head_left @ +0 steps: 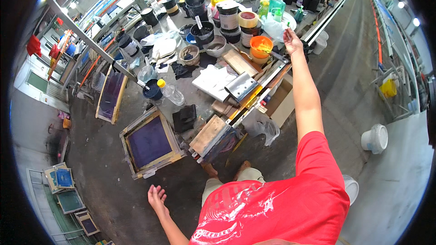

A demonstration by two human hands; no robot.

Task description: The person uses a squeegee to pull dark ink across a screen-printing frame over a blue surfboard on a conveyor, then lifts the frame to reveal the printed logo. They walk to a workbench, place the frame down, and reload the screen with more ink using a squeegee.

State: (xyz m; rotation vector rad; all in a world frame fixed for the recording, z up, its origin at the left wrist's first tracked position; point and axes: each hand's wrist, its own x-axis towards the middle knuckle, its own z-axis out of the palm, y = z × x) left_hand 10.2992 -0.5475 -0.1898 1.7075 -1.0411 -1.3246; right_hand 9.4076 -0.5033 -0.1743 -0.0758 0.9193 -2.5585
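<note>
My right hand (292,41) reaches out over the table's right edge, its fingers pinched together. A small green tip (288,24) shows at the fingertips; what it belongs to is too small to make out. Just left of this hand stands an orange tub (260,47) with yellow-green stuff in it, and a flat-handled tool (279,57) lies beside it. A clear plastic bag (274,29) and a green bottle (277,5) are close by. My left hand (157,197) hangs low over the floor, fingers loosely apart and holding nothing, near a wood-framed screen (150,140).
Ink pots (229,16) and tubs crowd the table. At its near end lie a wood-handled squeegee (210,134), a metal-edged block (243,86) and a black cloth (184,118). A yellow-capped bottle (172,94) stands left. A white bucket (375,139) sits on the right.
</note>
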